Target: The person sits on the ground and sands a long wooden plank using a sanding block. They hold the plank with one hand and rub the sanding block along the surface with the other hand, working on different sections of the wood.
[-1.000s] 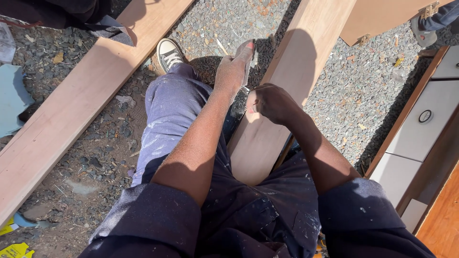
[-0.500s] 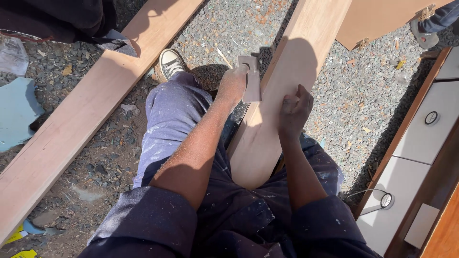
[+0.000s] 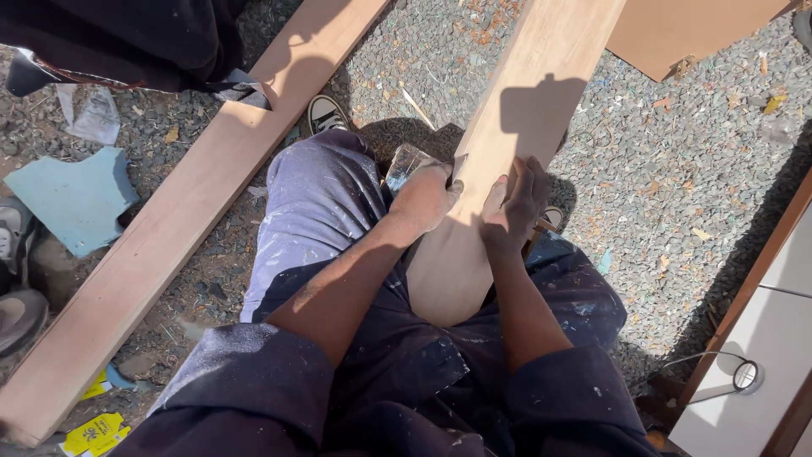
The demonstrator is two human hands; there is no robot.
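Observation:
I sit astride a long pale wooden plank (image 3: 541,76) whose rounded near end rests between my thighs. My left hand (image 3: 427,199) is closed on a small flat grey piece (image 3: 406,162), perhaps sandpaper, pressed against the plank's left edge. Just to its right, my right hand (image 3: 516,203) lies on the plank's top face with fingers spread, holding nothing. My shoe (image 3: 326,112) shows beyond my left knee on the gravel.
A second long plank (image 3: 194,211) lies diagonally on the gravel at the left. Beside it are a light-blue scrap (image 3: 72,199) and another person's shoes (image 3: 17,254). A brown board (image 3: 677,34) lies top right, a white cabinet panel (image 3: 761,372) at the right.
Both hands have drawn back along the plank toward me. The left hand carried the grey piece down to the plank's left edge; the right hand has flattened onto the top face.

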